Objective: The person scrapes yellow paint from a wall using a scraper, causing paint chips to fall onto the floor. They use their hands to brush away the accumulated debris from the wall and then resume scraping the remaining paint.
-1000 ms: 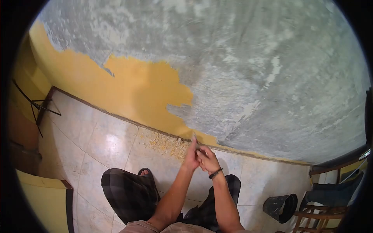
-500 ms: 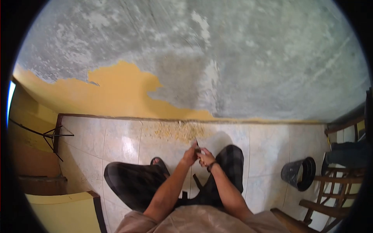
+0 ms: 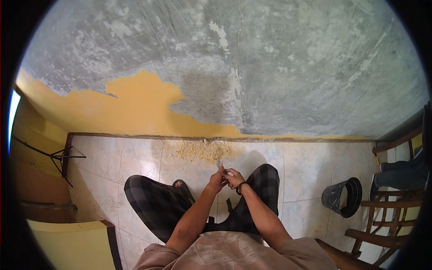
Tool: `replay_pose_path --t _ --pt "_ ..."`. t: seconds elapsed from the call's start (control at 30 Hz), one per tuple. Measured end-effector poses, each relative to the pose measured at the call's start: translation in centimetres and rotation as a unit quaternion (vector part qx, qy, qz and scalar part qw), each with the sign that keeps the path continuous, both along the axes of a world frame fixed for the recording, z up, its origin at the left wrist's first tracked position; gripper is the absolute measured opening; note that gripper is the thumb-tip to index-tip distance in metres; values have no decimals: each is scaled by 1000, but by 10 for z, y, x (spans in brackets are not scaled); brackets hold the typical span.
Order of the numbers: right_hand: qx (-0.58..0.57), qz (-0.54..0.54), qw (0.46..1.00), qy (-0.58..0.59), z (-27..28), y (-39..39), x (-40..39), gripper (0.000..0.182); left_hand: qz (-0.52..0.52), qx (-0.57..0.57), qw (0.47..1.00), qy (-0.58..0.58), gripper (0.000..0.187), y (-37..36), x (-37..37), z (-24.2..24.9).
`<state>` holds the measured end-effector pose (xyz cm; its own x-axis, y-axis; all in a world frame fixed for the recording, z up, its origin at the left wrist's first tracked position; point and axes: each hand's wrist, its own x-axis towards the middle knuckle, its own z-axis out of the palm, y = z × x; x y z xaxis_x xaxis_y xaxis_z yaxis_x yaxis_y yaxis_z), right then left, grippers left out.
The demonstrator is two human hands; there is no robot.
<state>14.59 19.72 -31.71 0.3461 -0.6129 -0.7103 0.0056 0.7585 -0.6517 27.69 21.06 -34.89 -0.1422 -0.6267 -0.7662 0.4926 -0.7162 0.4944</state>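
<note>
A tool (image 3: 219, 164) is at the left hand (image 3: 217, 181) and right hand (image 3: 234, 179), which meet with fingers bent. Its blurred tip points away from the body, toward the flakes (image 3: 209, 152) and wall (image 3: 135, 103); its long axis seems the same. Fingers hide the rest, so I cannot tell which hand grips.

A black plastic bucket with pale smears (image 3: 332, 198) sits on the pale, glossy tiled floor (image 3: 306, 162), its mouth showing on the right side. Near it, a brown wooden slatted chair (image 3: 393, 204) stands beside another person's leg in blue-grey trousers (image 3: 400, 178). Across the room are a thin-legged black metal stand (image 3: 67, 156) and a low yellow partition with dark brown edging (image 3: 67, 240).
</note>
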Motion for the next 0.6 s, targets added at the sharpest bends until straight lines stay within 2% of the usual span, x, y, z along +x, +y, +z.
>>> replay_pose_path --t 0.13,0.23,0.33,0.43,0.57,0.6 --pt "-20 -17 1000 -4 7 -3 2 26 -23 -9 996 -81 58 -9 -2 17" --pt "-14 -29 999 -27 1 -6 2 29 -29 -11 988 -153 64 -5 -2 3" --pt "12 -36 997 72 -18 -4 4 30 -83 -19 972 -218 75 17 3 -10" --pt "35 -73 991 107 -26 -8 7 32 -77 64 961 -257 71 43 11 -32" --pt "21 -87 994 66 -44 -5 12 42 -86 37 957 -273 67 58 25 -67" --pt "10 -75 994 81 -47 -5 13 43 -105 26 953 -282 64 55 22 -58"
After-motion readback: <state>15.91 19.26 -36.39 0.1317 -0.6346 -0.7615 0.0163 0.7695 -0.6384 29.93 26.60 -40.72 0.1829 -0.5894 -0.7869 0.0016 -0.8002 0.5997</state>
